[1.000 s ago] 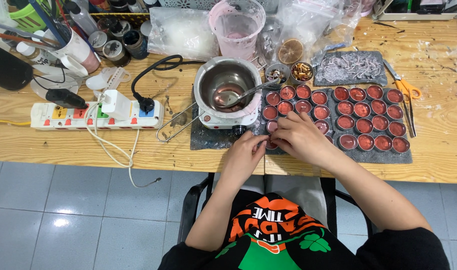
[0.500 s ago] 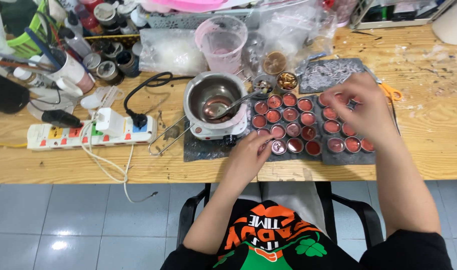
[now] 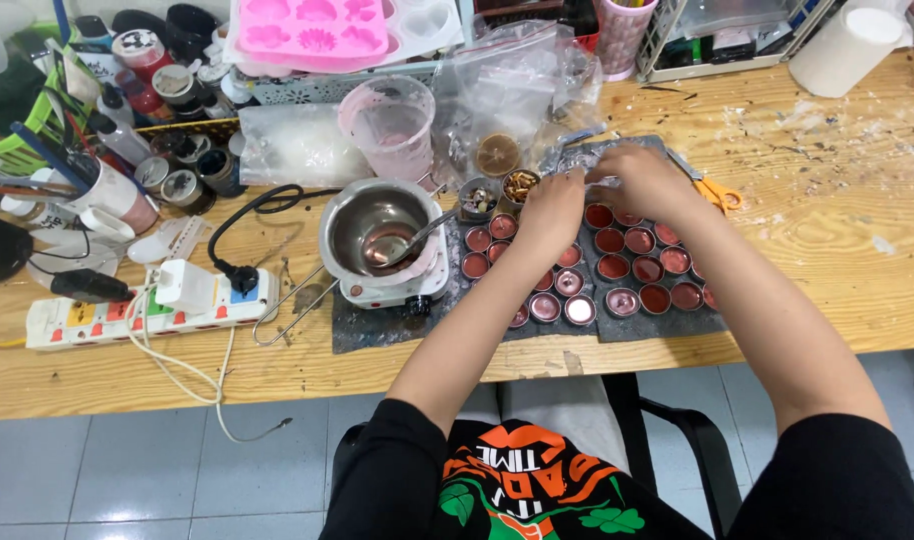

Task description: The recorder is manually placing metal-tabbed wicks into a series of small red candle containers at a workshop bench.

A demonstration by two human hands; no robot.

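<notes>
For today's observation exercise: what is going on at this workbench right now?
A seated person leans over a wooden table, both hands over rows of small round tins filled with reddish stuff, set on dark mats. The left hand rests on the near-left tins; the right hand reaches to the back rows, by a foil sheet. Left of the tins stands a small melting pot with a spoon in it, plugged into a power strip. Whether either hand grips anything is unclear.
</notes>
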